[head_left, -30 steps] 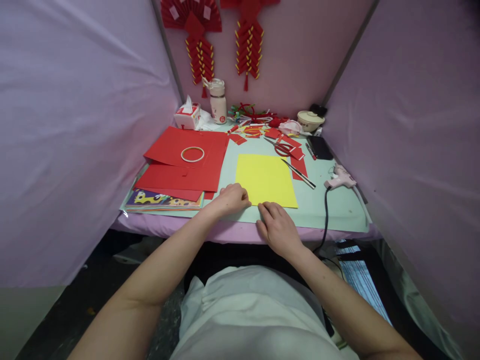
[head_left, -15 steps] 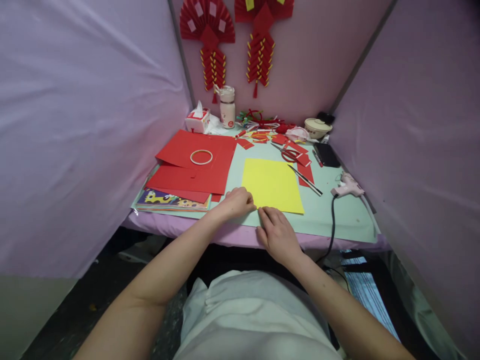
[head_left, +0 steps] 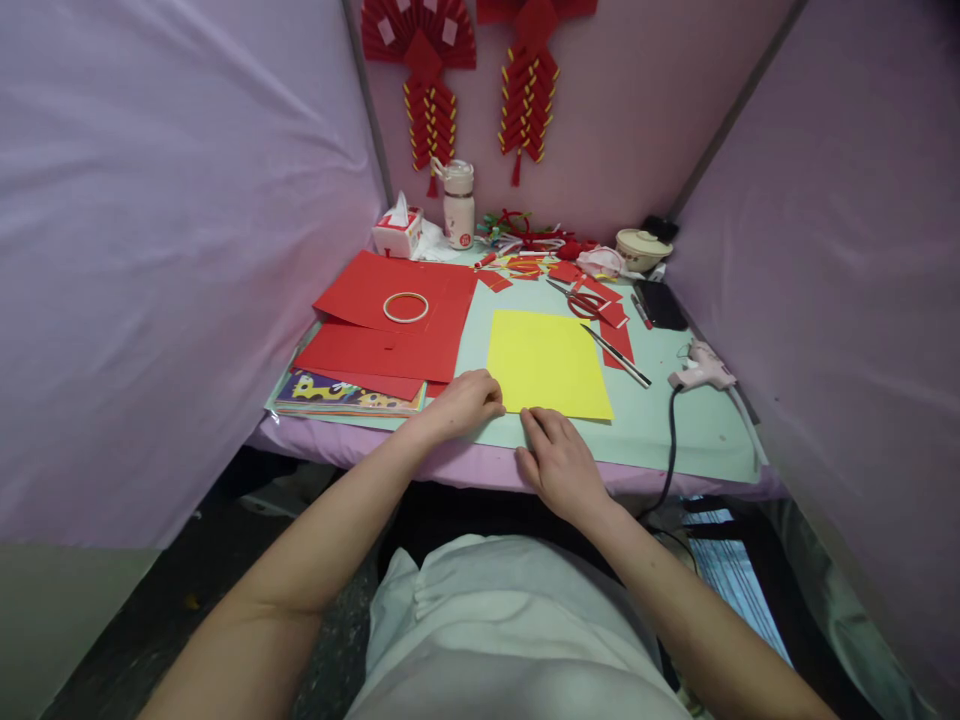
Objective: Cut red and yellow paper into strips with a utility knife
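A yellow paper sheet (head_left: 546, 362) lies flat on the pale green mat (head_left: 697, 425) in front of me. My left hand (head_left: 463, 400) rests by the sheet's near left corner, its fingers curled and touching the edge. My right hand (head_left: 559, 460) lies palm down at the sheet's near edge, fingertips on the paper. Neither hand lifts anything. A stack of red paper sheets (head_left: 390, 325) with a white tape ring (head_left: 406, 307) on top lies to the left.
Red-handled scissors (head_left: 576, 300), a metal ruler (head_left: 616, 355), a glue gun (head_left: 701, 370) with its black cord, a black phone (head_left: 660, 303), a tissue box (head_left: 397, 236), a bottle (head_left: 458, 205) and a bowl (head_left: 642, 248) crowd the table. Purple fabric walls enclose it.
The view shifted slightly as my head moved. Both hands stay at the near edge of the yellow sheet, barely moved.
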### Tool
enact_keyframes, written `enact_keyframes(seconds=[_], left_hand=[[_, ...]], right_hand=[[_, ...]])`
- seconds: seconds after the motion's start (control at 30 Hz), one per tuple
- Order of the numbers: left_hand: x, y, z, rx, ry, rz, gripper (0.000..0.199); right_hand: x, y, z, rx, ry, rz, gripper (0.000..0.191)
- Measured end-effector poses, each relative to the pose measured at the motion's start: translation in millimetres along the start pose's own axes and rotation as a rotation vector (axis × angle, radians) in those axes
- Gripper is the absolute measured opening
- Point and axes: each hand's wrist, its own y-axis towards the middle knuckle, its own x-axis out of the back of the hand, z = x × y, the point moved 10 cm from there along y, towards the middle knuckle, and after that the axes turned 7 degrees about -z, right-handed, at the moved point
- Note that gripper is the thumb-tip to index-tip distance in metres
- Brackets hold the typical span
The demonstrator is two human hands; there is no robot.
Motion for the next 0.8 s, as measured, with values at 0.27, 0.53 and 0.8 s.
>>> enact_keyframes(seconds=[0.27,0.53,0.8], left_hand=[[-4.0,1.4,-3.8,-0.055,0.108,0.018,0.017],[-4.0,1.7,-5.5,-0.046,0.148,0.037,0.018],[-5.3,2.6,-3.3,-0.036,0.143,0.05,0.016]], right_hand=[[1.1,3.3,0.6,0.016,-0.019,0.001,0.047],[-0.9,1.8,-0.9,0.009,-0.027,0.013,0.05],[-0.8,3.2,-0.4,0.025,-0.029,0.027,0.051]])
